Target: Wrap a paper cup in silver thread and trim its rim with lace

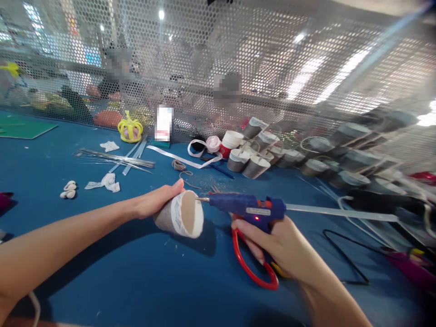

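My left hand (158,200) grips a grey fabric-covered cup (165,219) with white lace round its rim, tilted so that its mouth faces right. In my right hand (272,240) is a blue glue gun (243,205) with a small red light lit. Its metal nozzle touches or nearly touches the cup's inner rim. A long clear glue stick (340,212) runs out of the gun's back. Red-handled scissors (250,268) hang from the same hand, their blades mostly hidden by the fingers and gun.
Several similar cups (257,167) are piled at the back right against a perforated metal screen (190,59). Wires (116,156), a lace piece (111,182), white ribbon (180,156), twine (177,165) and a yellow crown-shaped item (130,129) lie on the blue table. A black cord (344,254) trails at right.
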Demonstrator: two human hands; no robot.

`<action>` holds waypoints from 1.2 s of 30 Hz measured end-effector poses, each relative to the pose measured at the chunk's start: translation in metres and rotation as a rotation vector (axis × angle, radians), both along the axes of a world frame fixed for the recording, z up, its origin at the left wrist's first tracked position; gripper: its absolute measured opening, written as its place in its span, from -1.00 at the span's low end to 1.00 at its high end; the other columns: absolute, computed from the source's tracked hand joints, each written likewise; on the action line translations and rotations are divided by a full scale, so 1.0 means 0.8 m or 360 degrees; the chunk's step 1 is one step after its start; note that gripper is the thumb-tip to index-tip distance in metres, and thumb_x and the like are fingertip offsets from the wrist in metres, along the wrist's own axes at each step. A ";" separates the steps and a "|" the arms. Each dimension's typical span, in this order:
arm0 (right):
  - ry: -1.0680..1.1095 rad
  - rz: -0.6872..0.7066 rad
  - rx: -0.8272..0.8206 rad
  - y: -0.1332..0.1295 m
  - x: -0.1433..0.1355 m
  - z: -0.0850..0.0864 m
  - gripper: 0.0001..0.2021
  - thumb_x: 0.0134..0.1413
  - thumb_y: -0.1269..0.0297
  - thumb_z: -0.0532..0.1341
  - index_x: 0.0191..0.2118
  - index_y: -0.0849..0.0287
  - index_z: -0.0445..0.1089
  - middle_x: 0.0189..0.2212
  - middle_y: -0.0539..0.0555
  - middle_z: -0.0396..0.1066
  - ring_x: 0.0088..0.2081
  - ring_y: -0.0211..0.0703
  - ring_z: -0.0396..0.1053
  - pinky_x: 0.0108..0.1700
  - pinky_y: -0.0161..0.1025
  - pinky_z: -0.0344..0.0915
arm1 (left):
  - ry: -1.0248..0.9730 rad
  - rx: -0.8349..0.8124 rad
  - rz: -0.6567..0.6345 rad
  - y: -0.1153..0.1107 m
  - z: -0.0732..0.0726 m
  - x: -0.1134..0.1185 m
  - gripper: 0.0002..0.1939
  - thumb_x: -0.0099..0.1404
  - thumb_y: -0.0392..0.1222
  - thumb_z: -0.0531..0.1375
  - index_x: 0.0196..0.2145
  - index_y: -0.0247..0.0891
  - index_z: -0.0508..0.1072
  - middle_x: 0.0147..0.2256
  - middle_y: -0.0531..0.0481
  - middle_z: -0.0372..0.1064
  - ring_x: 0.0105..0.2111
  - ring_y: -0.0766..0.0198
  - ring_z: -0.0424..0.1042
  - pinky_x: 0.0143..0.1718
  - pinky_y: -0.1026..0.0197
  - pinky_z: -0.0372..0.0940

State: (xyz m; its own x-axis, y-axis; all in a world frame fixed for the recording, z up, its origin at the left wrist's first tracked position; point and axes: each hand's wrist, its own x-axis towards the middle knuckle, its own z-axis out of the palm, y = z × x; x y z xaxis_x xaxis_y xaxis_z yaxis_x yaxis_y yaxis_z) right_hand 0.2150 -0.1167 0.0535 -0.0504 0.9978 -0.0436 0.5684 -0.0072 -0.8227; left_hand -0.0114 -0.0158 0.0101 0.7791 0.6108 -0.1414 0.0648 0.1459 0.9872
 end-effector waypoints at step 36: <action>-0.0180 0.0039 -0.0252 0.004 -0.001 0.004 -0.49 -0.02 0.00 0.13 -0.84 0.13 0.11 -0.88 -0.05 0.16 -0.74 -0.34 0.12 -0.56 -0.34 0.16 | -0.0054 0.0400 0.0352 0.008 0.002 0.004 -0.32 0.19 0.31 -0.16 -0.27 -0.37 0.42 -0.29 -0.13 0.44 -0.29 0.15 0.37 -0.25 0.18 0.23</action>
